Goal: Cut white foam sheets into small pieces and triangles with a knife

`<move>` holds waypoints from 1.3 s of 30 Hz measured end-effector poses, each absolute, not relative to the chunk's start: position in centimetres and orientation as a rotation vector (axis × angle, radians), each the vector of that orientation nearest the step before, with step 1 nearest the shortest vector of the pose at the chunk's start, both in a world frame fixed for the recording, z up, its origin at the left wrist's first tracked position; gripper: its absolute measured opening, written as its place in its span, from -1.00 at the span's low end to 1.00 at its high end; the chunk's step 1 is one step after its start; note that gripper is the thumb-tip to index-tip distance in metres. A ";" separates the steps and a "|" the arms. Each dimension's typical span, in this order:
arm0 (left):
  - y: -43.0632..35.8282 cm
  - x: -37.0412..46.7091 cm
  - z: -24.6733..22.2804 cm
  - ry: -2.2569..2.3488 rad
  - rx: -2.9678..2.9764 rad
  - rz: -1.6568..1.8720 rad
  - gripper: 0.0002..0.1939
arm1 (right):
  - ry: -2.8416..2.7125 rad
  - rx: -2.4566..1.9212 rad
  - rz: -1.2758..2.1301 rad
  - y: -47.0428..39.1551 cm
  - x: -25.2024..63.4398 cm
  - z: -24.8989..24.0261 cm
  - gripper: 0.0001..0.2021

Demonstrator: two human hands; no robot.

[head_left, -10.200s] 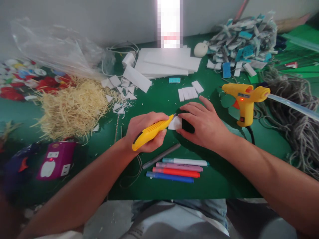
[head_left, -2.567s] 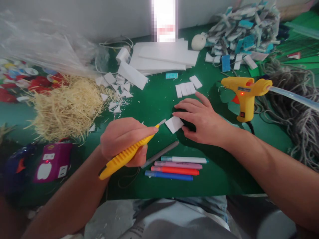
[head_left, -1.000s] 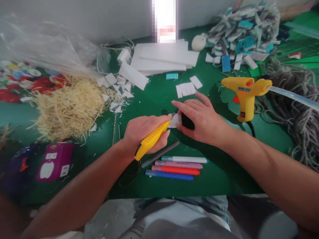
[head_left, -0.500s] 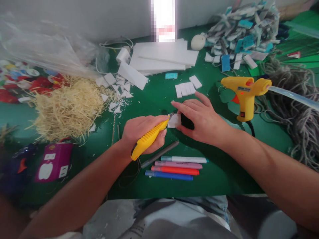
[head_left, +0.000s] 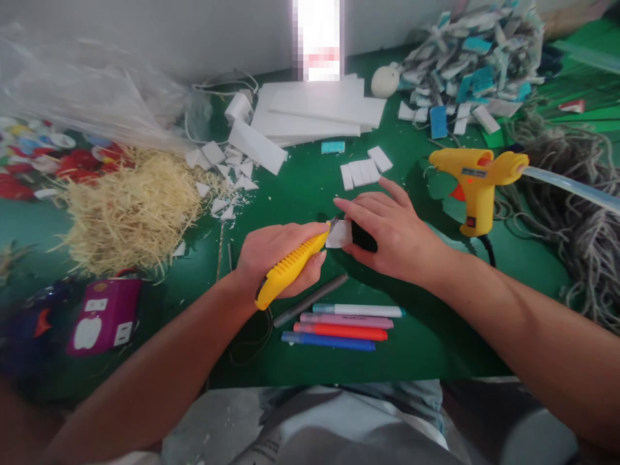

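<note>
Two hands are meeting over one white piece: the left hand is wrapping round a yellow cutter, thumb lying along the top, probably for steering, with the blade hovering or resting at the piece's left (we can't tell which). The right hand is arching, fingers spread, thumb pressing the right edge, seemingly bracing the piece while leaving the blade room. The glue gun is sitting farther right. Underneath, we're seeing a green tabletop bearing white scraps, a grey wall rising behind
</note>
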State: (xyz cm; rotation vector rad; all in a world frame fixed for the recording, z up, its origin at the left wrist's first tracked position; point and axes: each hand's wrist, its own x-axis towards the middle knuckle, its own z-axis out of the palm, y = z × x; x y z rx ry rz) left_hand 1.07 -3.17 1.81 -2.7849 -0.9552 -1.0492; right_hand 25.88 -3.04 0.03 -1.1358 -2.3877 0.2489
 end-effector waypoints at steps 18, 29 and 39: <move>-2.6 0.9 2.2 -0.800 -2.841 -0.989 -0.74 | -2.391 -1.234 0.128 -3.1 25.8 0.6 -0.82; -2.6 0.6 2.4 -0.794 -2.818 -0.995 -0.73 | -2.371 -1.249 0.146 -3.3 25.6 0.4 -0.82; -2.9 0.7 2.9 -0.761 -2.827 -1.012 -0.74 | -2.351 -1.243 0.167 -3.2 25.5 0.4 -0.83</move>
